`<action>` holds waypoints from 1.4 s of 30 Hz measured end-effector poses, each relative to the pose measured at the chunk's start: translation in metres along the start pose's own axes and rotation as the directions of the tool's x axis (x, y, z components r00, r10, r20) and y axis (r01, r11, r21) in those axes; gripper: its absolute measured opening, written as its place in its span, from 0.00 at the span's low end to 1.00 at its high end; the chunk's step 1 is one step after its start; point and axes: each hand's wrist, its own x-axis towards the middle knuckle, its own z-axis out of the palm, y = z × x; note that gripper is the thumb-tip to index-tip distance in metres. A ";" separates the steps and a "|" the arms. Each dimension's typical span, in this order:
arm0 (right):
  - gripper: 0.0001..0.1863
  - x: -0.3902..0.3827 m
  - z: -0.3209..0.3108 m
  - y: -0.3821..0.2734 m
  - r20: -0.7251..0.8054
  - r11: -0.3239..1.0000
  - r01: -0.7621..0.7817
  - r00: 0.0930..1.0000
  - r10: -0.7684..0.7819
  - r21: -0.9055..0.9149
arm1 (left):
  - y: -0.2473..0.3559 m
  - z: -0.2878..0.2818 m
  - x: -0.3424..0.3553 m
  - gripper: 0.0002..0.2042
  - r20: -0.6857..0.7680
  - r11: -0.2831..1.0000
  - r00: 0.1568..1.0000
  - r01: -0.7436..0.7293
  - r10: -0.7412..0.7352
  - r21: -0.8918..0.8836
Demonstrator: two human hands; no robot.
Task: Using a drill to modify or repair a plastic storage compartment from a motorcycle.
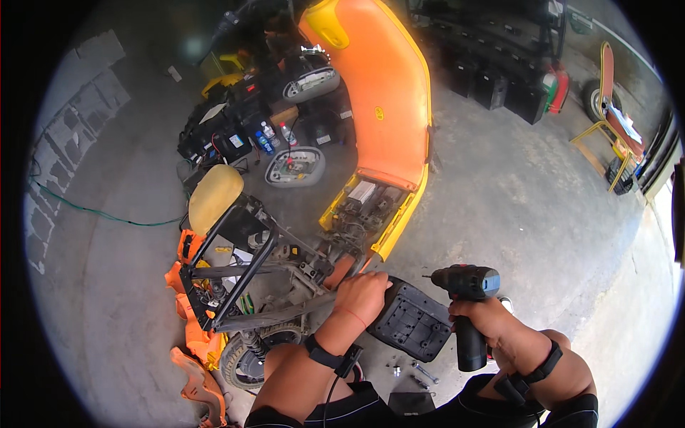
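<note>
My left hand [360, 299] is closed on the upper left edge of a black ribbed plastic box [414, 321], fingertips partly hidden. In my right hand [477, 317] is a black cordless drill [464, 278], its bit pointing left above the box. Left of my left hand stands a stripped scooter frame [250, 267] with a tan seat pad [214, 192] and a wheel [250, 360]. A long orange-and-yellow body shell [385, 85] stretches back from the frame, its open bay showing parts. Several loose bolts or tools [421, 374] lie below the box.
Orange broken panels [196, 396] lie at lower left. Behind are bottles [264, 143], grey oval parts [292, 171] and black batteries [214, 128]. A green hose [96, 208] crosses the left floor. Black boxes [492, 93] and a gold-framed chair [592, 130] stand at back right.
</note>
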 end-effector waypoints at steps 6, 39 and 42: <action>0.15 -0.008 -0.003 0.007 0.036 0.998 0.041 0.999 -0.039 -0.042 | -0.005 0.004 0.003 0.09 0.039 0.998 0.997 -0.061 0.062 -0.005; 0.16 -0.019 -0.014 0.005 0.008 0.996 0.012 1.000 -0.011 -0.086 | -0.024 0.032 0.030 0.07 -0.179 0.969 0.981 -0.113 0.074 -0.220; 0.17 -0.022 -0.013 -0.004 0.024 0.984 0.024 1.000 -0.020 -0.178 | -0.007 0.016 0.035 0.05 0.050 0.980 0.988 0.150 -0.144 -0.128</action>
